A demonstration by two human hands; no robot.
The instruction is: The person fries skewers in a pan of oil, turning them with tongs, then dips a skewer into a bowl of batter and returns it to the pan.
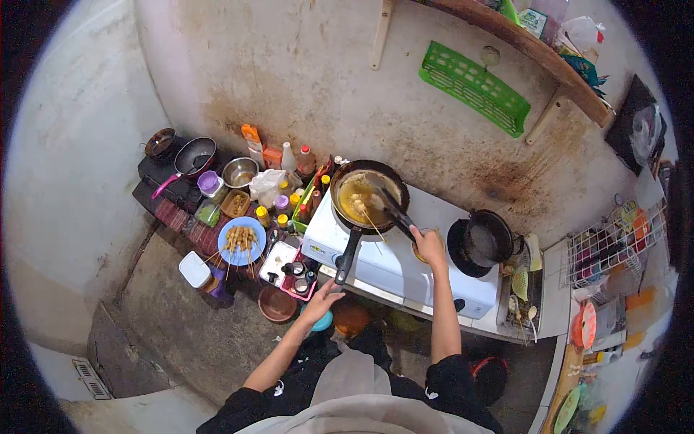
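My right hand (429, 247) is closed around the handle of a black spatula (394, 210), whose blade reaches into the frying pan (394, 177). Yellowish liquid covers part of the pan's bottom. A skewer of food (359, 206) lies in it, its stick slanting over the near rim. The pan sits on the left burner of a white gas stove (394, 264). Just below the end of the pan's black handle is my left hand (322, 302), fingers apart and stretched toward the handle's tip. Whether they touch it is hard to tell.
Left of the stove, a blue plate (254, 258) carries several skewers of food. Bottles, a steel bowl (241, 172) and a wok with a pink handle (167, 185) crowd that side. A black pot (489, 236) stands on the right burner. A wooden shelf (528, 54) overhangs the wall.
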